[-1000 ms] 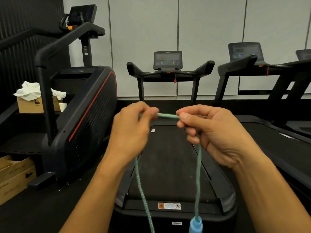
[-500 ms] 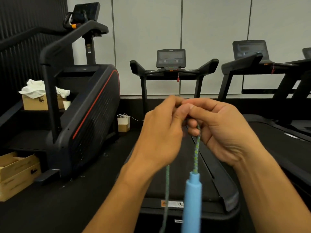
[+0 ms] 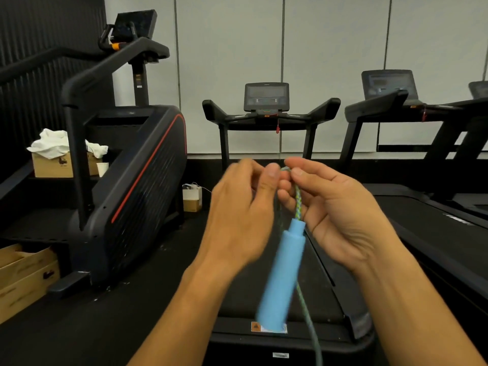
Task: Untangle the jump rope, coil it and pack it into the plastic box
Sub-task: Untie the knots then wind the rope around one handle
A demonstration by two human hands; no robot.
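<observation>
Jump rope [image 3: 298,204] hangs from your fingertips in the middle of the frame: a green braided cord, folded over at the top where your two hands meet. Your right hand [image 3: 335,215] pinches that fold between thumb and forefinger, palm turned toward you, the other fingers loosely curled beside the cord. Your left hand [image 3: 240,217] is blurred; its thumb and fingers close in on the same spot, but you cannot tell from this view whether they truly grip the cord or only touch it. Below your right hand the cord runs into a blue handle [image 3: 281,276], which dangles tilted, its lower end swung toward the lower middle of the frame. A second strand of the cord drops behind the handle and leaves the picture at the bottom edge.

Under your hands lies a treadmill [image 3: 266,109], its console at centre top. A stair machine [image 3: 137,165] fills the left side, with a cardboard box [image 3: 50,165] holding white cloth at far left and a small white bag [image 3: 192,198] on the floor beside it.
</observation>
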